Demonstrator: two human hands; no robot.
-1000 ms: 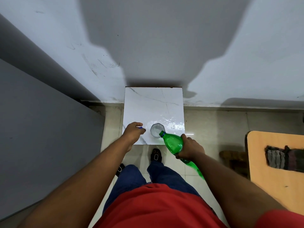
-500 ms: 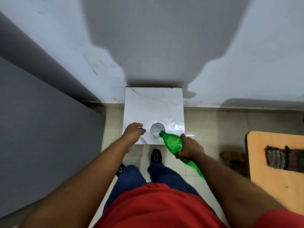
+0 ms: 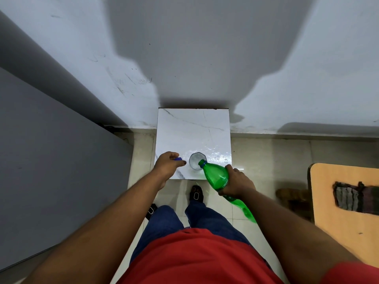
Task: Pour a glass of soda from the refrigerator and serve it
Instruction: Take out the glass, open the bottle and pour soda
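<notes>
A clear glass (image 3: 195, 160) stands near the front edge of a small white marble table (image 3: 192, 130). My right hand (image 3: 235, 182) grips a green plastic soda bottle (image 3: 218, 177) around its middle, tilted so its open mouth rests over the glass rim. My left hand (image 3: 167, 167) rests on the table's front left corner, fingers closed around a blue bottle cap (image 3: 178, 159). The liquid in the glass is hard to make out.
A grey refrigerator side (image 3: 51, 171) fills the left. A white wall (image 3: 194, 58) stands behind the table. At the right is a light wooden table (image 3: 344, 201) with a dark cloth (image 3: 354, 198) on it. My legs and sandals stand on the tiled floor.
The bottle's mouth has moved slightly forward, from the glass's near edge to over its rim. My left hand has stayed in place with the cap.
</notes>
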